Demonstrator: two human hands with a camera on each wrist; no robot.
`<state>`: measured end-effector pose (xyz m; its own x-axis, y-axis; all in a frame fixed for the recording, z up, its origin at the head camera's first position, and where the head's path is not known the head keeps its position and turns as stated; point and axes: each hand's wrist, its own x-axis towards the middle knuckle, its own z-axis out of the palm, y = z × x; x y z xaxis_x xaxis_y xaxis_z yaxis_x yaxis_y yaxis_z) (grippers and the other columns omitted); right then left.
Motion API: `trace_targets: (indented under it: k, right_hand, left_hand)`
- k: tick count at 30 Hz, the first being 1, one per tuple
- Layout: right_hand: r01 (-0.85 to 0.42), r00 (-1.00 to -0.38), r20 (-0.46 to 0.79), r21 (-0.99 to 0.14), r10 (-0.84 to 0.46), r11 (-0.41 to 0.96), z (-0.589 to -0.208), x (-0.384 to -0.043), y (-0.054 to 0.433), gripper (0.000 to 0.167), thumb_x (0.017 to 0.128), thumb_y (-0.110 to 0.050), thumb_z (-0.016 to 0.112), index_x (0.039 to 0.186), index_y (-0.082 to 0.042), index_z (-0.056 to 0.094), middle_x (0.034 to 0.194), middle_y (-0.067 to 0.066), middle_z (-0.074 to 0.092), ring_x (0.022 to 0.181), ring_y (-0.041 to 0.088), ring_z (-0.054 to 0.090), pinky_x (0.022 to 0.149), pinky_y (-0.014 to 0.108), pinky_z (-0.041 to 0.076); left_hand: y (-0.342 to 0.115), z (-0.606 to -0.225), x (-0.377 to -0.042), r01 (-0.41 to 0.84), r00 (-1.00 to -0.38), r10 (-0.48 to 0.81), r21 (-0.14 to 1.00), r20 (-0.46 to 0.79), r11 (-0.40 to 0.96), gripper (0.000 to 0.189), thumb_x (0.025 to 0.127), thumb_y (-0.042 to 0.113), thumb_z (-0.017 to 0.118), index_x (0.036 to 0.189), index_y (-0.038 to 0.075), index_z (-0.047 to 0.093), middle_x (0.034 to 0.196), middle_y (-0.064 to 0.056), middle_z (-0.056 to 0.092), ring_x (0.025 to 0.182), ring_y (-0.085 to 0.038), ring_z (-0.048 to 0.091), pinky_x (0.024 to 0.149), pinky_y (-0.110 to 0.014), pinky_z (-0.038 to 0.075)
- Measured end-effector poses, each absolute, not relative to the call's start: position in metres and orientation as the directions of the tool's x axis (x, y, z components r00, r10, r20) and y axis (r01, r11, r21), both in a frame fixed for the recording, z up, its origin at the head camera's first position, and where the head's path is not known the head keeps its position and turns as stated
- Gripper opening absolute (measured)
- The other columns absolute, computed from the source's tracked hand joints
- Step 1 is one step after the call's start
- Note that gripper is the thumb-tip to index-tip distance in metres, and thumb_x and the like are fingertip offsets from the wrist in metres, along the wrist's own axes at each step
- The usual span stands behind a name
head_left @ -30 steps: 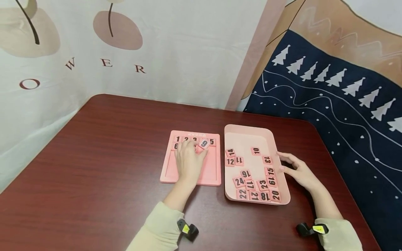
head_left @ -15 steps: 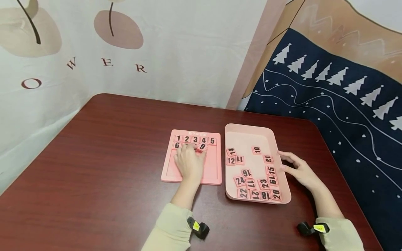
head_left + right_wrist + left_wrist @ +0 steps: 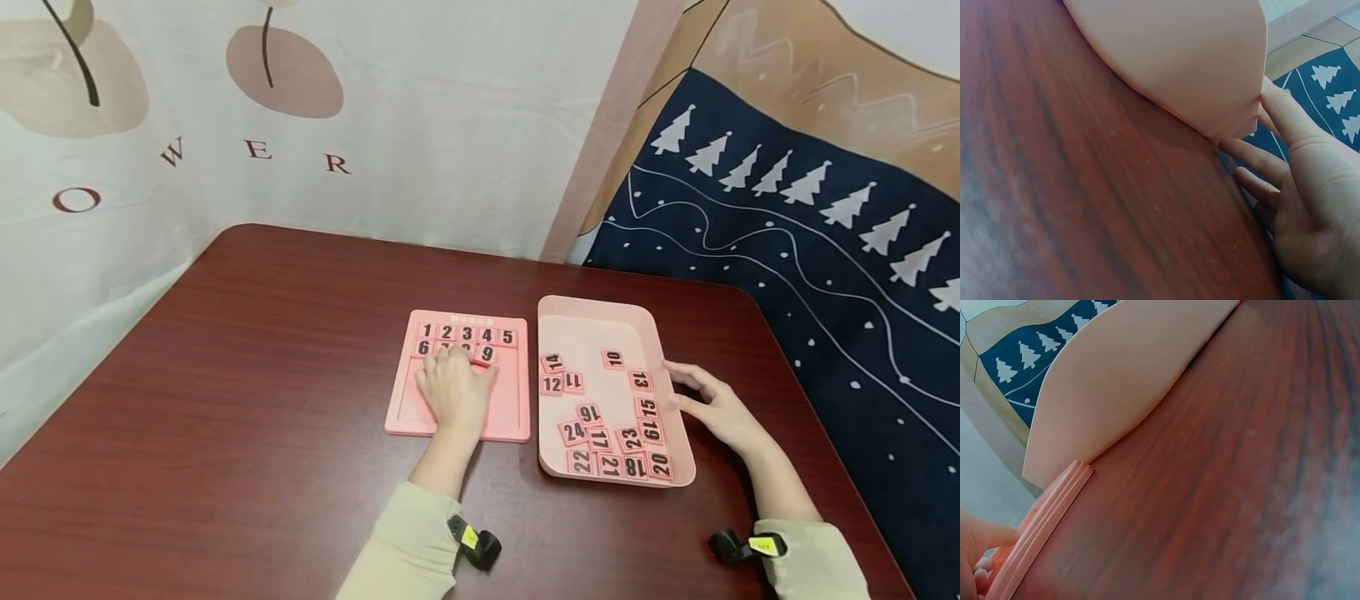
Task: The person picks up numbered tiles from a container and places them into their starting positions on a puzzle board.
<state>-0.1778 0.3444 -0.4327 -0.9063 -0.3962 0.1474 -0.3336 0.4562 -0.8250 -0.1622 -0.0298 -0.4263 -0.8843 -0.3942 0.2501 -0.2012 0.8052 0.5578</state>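
Observation:
My left hand [image 3: 456,390] is over the pink number board [image 3: 401,408], pinching the 9 tile [image 3: 487,354] between thumb and fingers. That tile lies under the 4, nearly level with its row. Tiles 1 to 5 fill the top row; the 6 tile [image 3: 423,348] starts the second, and my fingers partly cover the 7 and 8. With spread, relaxed fingers, my right hand [image 3: 712,408] touches the right outer wall of the pink tray [image 3: 592,312]. In the right wrist view, thumb and fingertip meet the tray wall [image 3: 1191,56].
Loose number tiles lie in the tray, among them the 10 tile [image 3: 612,359], the 12 tile [image 3: 551,385] and the 24 tile [image 3: 573,432]. Board and tray stand side by side on the dark wooden table [image 3: 225,400]. A printed curtain [image 3: 450,125] hangs behind.
The 9 tile, tilted and raised over the row a second ago, has come down and turned straight under the 4. My left hand moved slightly with it. The right hand stays at the tray.

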Motion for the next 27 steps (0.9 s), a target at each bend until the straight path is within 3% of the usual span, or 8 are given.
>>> trace_targets:
  k: [6, 13, 27]
  right_hand:
    - [-0.335, -0.906, 0.149, -0.824, -0.395, 0.457, -0.4343, -0.1777, 0.3460, 0.049, 0.093, -0.003, 0.060, 0.139, 0.001, 0.044, 0.125, -0.020, 0.052, 0.116, -0.007, 0.044, 0.091, 0.010, 0.032]
    - [-0.338, -0.905, 0.149, -0.820, -0.398, 0.462, -0.4336, -0.1786, 0.3457, 0.049, 0.093, -0.004, 0.060, 0.139, 0.000, 0.045, 0.127, -0.015, 0.053, 0.117, -0.006, 0.044, 0.092, 0.010, 0.032]
    - [-0.331, -0.907, 0.143, -0.823, -0.396, 0.462, -0.4339, -0.1791, 0.3454, 0.049, 0.092, -0.004, 0.060, 0.139, 0.000, 0.045, 0.127, -0.013, 0.053, 0.117, -0.006, 0.044, 0.092, 0.010, 0.032]
  left_hand:
    - [-0.0289, -0.4269, -0.1629, -0.188, -0.897, -0.370, 0.547, 0.243, 0.816, 0.038, 0.069, 0.041, 0.083, 0.078, 0.011, 0.061, 0.083, -0.009, 0.058, 0.090, -0.030, 0.049, 0.081, -0.043, 0.032]
    - [-0.0302, -0.4257, -0.1627, -0.063, -0.906, -0.290, 0.579, 0.308, 0.813, 0.034, 0.074, 0.029, 0.082, 0.103, 0.016, 0.072, 0.096, -0.009, 0.060, 0.094, -0.029, 0.048, 0.082, -0.045, 0.030]
    - [-0.0360, -0.4273, -0.1668, -0.046, -0.919, -0.266, 0.590, 0.292, 0.806, 0.030, 0.076, 0.027, 0.080, 0.104, 0.019, 0.074, 0.098, -0.010, 0.059, 0.094, -0.029, 0.048, 0.082, -0.046, 0.030]
